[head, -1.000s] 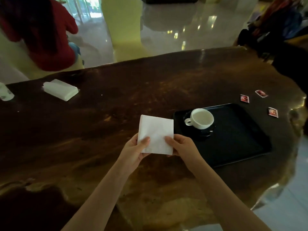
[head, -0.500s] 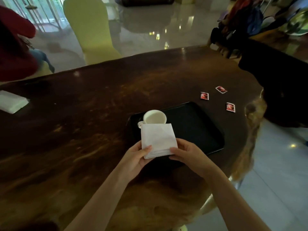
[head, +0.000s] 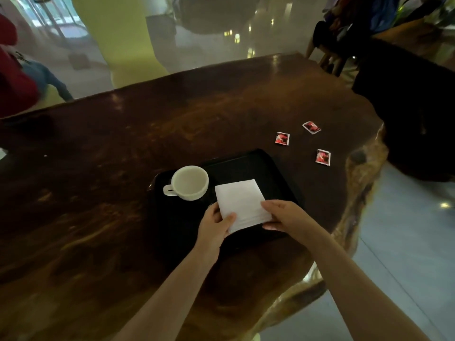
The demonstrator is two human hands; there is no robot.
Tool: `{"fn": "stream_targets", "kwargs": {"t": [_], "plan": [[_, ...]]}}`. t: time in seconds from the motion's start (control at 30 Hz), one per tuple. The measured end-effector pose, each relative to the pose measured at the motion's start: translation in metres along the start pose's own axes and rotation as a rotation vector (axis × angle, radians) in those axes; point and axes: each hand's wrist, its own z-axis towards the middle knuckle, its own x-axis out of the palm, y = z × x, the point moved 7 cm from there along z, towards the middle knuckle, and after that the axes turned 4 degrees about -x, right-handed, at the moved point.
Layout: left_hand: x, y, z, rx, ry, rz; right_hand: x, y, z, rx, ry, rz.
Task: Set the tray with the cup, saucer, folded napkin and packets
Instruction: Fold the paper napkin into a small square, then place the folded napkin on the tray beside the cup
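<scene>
Head view: just below centre frame, the folded napkin point(head: 240, 200) sits over the black tray point(head: 246, 168), right of the cup point(head: 189, 182). The left grip point(head: 216, 225) and right grip point(head: 285, 217) pinch its near corners. It looks light and floppy, so it is likely best held by its edges. The packets point(head: 282, 138) lie on the desk point(head: 172, 124), centre right.

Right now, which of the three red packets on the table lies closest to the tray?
The leftmost packet, just beyond the tray's far right corner; the far packet and the rightmost packet lie farther off.

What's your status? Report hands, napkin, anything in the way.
Left hand and right hand hold napkin by near corners. Napkin over tray, right of cup. Three packets on table, off tray. Nothing blocking.
</scene>
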Motion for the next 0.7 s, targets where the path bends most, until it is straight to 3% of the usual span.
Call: {"fn": "stream_targets", "kwargs": {"t": [0.2,0.3,0.5,0.7], "plan": [[0.034,0.005,0.047,-0.198,0.054,-0.195,-0.029,0.004,0.041,-0.044,-0.316,-0.321],[0.04,0.006,0.069,-0.16,0.038,-0.085,-0.035,0.003,0.06,-0.041,-0.4,-0.379],[0.043,-0.001,0.099,-0.062,-0.17,0.005,-0.041,0.02,0.094,-0.085,-0.491,-0.523],[0.06,-0.008,0.114,0.012,-0.28,0.091,-0.05,0.037,0.131,-0.163,-0.46,-0.724]]}}
